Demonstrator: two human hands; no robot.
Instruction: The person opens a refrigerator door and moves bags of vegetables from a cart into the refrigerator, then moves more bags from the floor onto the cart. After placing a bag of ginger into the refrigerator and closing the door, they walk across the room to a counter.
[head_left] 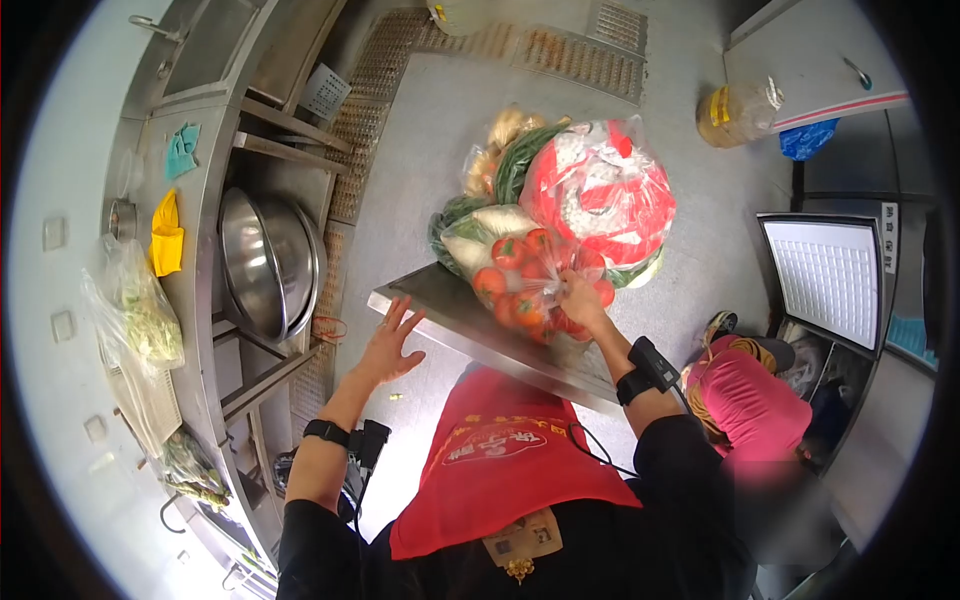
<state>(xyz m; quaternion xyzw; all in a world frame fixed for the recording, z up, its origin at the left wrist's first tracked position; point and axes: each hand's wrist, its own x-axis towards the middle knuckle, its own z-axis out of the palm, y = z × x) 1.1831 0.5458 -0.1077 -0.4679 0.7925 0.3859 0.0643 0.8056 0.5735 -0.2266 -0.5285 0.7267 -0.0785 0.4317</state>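
My right hand (580, 297) is closed around the gathered top of a clear plastic bag of tomatoes (527, 308). The bag rests at the front edge of a steel table (425, 290). With fingers spread, my left hand (393, 345) is near the table's left corner and holds nothing. Behind the tomatoes lie a pale vegetable in clear plastic (468, 248), dark green long vegetables (520, 163) and a bag of brownish produce (505, 128). A large red and white plastic bag (600, 190) sits beside them; what is inside is hard to make out.
At left, metal bowls (265, 262) stand on a shelf below a counter holding a yellow cloth (166, 233) and bagged greens (148, 315). To my right, a person in pink (755, 395) bends by an open white-lined lid (825, 285). A plastic container (728, 115) stands farther back.
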